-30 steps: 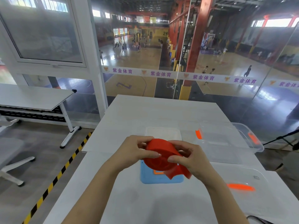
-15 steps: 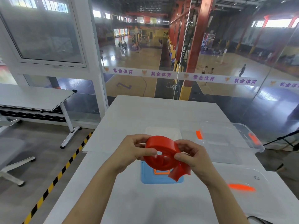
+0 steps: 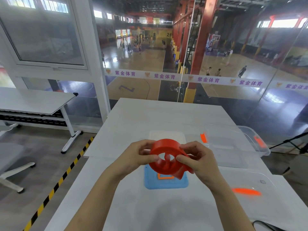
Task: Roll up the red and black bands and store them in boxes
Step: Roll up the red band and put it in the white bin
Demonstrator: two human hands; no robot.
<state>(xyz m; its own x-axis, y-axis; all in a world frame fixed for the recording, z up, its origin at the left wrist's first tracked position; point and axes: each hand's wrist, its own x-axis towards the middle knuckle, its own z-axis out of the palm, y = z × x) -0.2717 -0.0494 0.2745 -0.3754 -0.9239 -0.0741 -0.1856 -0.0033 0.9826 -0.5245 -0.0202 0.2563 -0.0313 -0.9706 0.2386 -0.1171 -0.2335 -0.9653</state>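
Coil of red band (image 3: 164, 145) held above worktop (image 3: 133, 205), left hand (image 3: 136, 155) fingers clamped on its 9 o'clock side, right hand (image 3: 200, 160) fingers clamped at 3 o'clock, loose tail at 5 o'clock, clear box (image 3: 236, 152) at 2 o'clock.

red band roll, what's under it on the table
A blue tray lies on the white table below the red band roll. An orange outline on it shows only partly; the roll covers the tray's far part.
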